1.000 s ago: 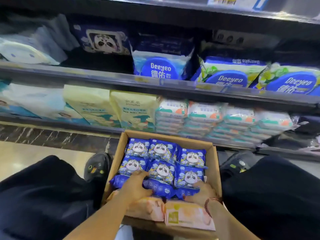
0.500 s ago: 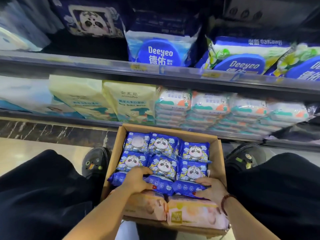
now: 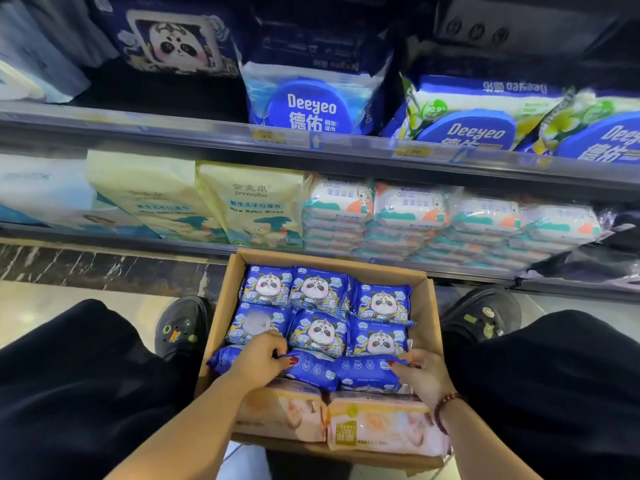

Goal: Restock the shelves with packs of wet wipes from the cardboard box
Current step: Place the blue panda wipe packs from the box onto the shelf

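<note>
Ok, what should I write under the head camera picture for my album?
Left hand and right hand pinch blue wipes packs in the cardboard box by stocked shelves.

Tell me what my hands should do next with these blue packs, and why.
Probably lift the near row of blue packs straight up out of the cardboard box: the left hand and right hand grip it near its two ends, and a matching panda pack sits on the upper shelf.
</note>
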